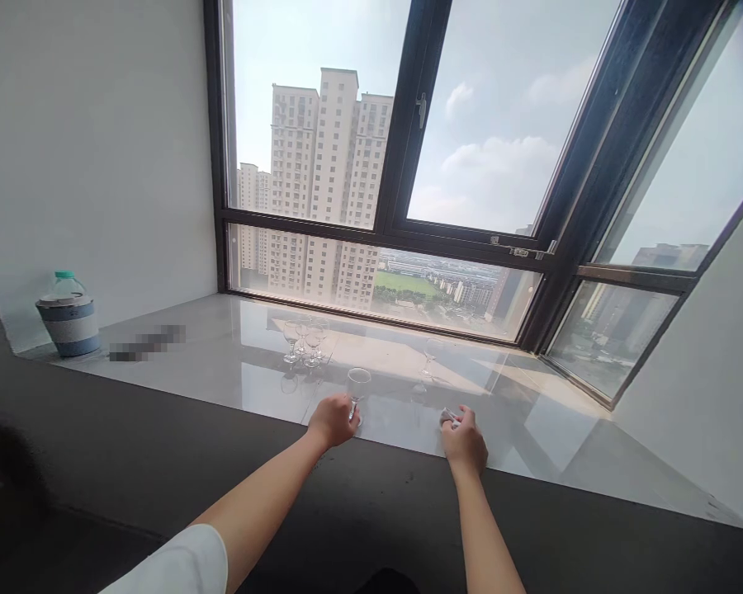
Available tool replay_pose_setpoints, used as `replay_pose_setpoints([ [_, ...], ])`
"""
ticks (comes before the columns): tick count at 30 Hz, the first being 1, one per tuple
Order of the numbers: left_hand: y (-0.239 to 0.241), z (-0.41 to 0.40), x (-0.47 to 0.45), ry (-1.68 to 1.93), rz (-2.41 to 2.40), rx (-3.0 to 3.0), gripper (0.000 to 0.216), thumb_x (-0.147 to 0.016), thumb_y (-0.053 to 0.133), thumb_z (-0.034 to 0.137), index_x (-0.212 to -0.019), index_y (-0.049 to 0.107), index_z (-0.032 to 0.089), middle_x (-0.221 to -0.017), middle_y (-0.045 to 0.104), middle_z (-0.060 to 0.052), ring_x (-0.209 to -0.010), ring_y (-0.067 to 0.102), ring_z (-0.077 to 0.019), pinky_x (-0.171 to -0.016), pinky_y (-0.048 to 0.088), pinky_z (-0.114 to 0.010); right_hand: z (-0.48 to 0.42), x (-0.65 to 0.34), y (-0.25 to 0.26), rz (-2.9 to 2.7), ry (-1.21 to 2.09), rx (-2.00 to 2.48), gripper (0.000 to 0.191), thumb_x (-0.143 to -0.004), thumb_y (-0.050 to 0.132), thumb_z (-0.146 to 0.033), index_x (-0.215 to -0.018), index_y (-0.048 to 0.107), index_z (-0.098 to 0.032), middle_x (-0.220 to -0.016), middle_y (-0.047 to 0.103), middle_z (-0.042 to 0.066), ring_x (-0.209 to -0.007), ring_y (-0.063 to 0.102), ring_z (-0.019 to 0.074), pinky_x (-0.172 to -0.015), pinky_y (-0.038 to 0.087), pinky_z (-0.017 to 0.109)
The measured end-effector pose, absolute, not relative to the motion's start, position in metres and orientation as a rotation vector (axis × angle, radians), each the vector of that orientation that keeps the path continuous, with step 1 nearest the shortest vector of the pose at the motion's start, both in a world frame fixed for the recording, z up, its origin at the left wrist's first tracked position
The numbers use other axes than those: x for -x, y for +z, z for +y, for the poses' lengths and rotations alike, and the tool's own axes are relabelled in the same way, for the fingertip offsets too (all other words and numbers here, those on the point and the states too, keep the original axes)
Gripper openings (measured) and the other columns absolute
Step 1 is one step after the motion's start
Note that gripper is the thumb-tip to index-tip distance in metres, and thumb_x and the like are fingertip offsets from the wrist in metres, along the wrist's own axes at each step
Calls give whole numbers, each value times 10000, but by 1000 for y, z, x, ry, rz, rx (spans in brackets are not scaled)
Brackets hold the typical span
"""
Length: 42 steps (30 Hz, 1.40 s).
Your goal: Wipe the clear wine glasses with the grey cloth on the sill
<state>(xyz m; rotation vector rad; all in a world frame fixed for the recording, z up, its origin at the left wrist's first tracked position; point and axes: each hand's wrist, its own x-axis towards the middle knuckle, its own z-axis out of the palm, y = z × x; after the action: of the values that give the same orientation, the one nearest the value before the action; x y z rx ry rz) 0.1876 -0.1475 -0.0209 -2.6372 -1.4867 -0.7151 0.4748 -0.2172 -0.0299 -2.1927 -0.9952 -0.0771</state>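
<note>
My left hand (333, 421) is closed around the stem and foot of a clear wine glass (357, 384) that stands upright near the front edge of the glossy white windowsill (223, 363). My right hand (464, 441) rests at the sill's front edge, fingers curled on a small clear object (451, 415) that I cannot make out. A lone wine glass (430, 356) stands just behind the right hand. Three more wine glasses (305, 339) are grouped further back on the left.
A water jug in a blue and white cover (68, 314) stands at the sill's far left corner against the white wall. A blurred patch (147, 343) lies beside it. Dark-framed windows (402, 132) rise behind the sill. Dark floor lies in front.
</note>
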Motion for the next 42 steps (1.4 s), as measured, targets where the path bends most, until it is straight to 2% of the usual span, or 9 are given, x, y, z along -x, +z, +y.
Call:
replay_pose_setpoints([
  [21, -19, -150, -187, -716, -1469, 2628, 268, -910, 388, 327, -905, 611, 178, -793, 654, -93, -733, 618, -219, -655, 434, -313, -220, -472, -26, -994, -65, 2207, 445, -879, 442, -302, -1320, 446, -239, -1127, 640, 78, -982, 610, 220, -749, 441, 293],
  [28, -16, -151, -188, -689, -1522, 2643, 256, -911, 400, 324, -929, 612, 183, -829, 660, -99, -789, 628, -220, -714, 441, -315, -219, -471, -25, -993, -68, 2225, 435, -883, 435, -303, -1313, 450, -238, -1143, 641, 73, -978, 614, 220, -721, 441, 288],
  [42, -12, -155, -188, -701, -1574, 2656, 241, -908, 420, 337, -910, 607, 186, -842, 668, -97, -792, 627, -214, -724, 448, -313, -220, -470, -24, -998, -64, 2230, 439, -884, 431, -302, -1317, 445, -231, -1157, 641, 81, -995, 611, 217, -732, 439, 289],
])
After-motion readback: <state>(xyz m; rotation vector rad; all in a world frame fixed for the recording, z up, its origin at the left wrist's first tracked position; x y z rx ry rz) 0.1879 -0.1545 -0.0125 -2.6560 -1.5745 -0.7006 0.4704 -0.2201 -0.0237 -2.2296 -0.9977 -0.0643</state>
